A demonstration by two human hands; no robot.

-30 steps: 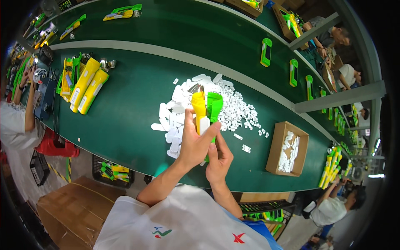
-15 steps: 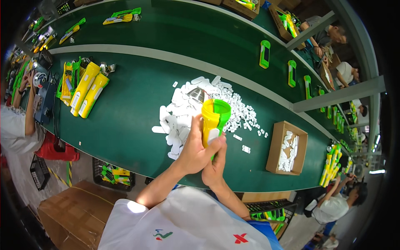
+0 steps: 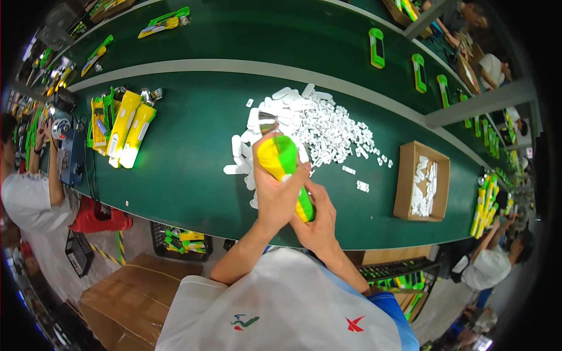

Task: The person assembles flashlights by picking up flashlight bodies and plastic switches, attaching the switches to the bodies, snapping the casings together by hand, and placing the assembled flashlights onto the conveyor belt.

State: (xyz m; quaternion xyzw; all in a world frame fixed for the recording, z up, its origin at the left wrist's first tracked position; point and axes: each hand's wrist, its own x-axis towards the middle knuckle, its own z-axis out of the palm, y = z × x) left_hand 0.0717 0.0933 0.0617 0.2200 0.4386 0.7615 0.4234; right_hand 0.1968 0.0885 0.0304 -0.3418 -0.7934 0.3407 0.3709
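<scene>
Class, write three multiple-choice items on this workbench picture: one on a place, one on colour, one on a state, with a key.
1. Where is the cardboard tray of white parts?
A. right of the white pile
B. left of the white pile
C. on the floor

2. What colours is the held torch?
A. red and black
B. yellow and green
C. blue and white

3. How is the torch held?
A. lying on the table
B. in one hand
C. in both hands

Key: 1 A, it sits right of the pile. 2 B, both colours show. 3 C, left hand and right hand grip it.

Factory assembly line: long green conveyor belt [image 3: 193, 146], seated workers, heaped white parts [image 3: 328, 126].
</scene>
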